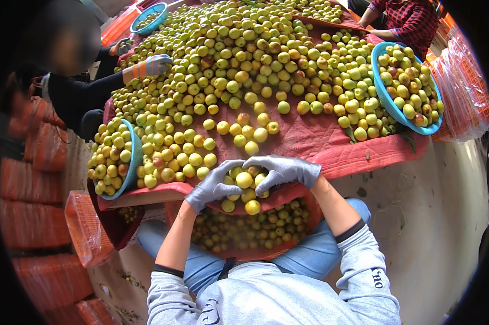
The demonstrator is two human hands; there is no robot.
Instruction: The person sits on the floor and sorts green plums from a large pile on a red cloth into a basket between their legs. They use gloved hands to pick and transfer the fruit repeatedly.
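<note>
My left hand (214,187) and my right hand (287,170), both in grey gloves, curve around a cluster of yellow-green jujubes (244,180) at the near edge of a table. Their fingertips almost meet on the far side of the cluster. Nearest me, a loose jujube (252,207) sits at the cloth's drooping lip, below the gap between my hands. Red quilted cloth (297,138) covers the table. Under that edge, between my knees, an orange container (315,209) holds many more jujubes. A few fruits lie just beyond my fingers, before a large heap (228,53).
Blue baskets full of jujubes stand at the left (136,162) and right (384,97); another blue basket (163,12) is farther back. A co-worker's striped glove (153,66) touches the heap. A person in a checked shirt (411,20) sits far right. Plastic-wrapped orange crates (31,223) are stacked left.
</note>
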